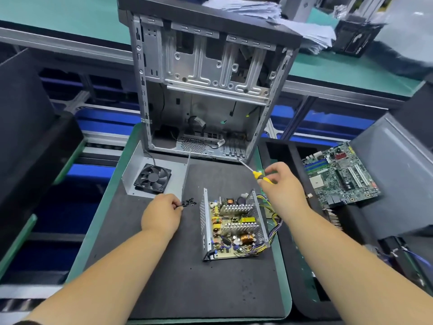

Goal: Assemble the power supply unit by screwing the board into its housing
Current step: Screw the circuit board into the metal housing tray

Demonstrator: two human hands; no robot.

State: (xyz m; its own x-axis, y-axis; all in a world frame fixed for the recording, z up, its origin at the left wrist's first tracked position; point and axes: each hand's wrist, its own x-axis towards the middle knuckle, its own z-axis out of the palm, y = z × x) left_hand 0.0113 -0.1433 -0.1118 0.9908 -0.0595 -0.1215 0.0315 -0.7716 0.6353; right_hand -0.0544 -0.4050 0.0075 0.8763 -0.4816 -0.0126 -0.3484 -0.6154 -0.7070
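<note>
The open power supply housing [205, 221], a grey perforated metal box, sits on the black mat [178, 277] with its circuit board [234, 228] of heatsinks and copper coils lying inside. A small heap of black screws [190, 203] lies left of it. My left hand [161, 213] pinches a screw at the edge of that heap. My right hand [282, 184] grips a yellow-and-black screwdriver [259, 175] above and right of the housing, its shaft pointing up-left toward the case.
An empty computer case [210, 90] stands upright at the back of the mat. The housing's lid with a black fan [152, 178] lies at the left. A green motherboard [339, 174] rests on a tray to the right. Coloured wires [273, 221] trail from the housing's right side.
</note>
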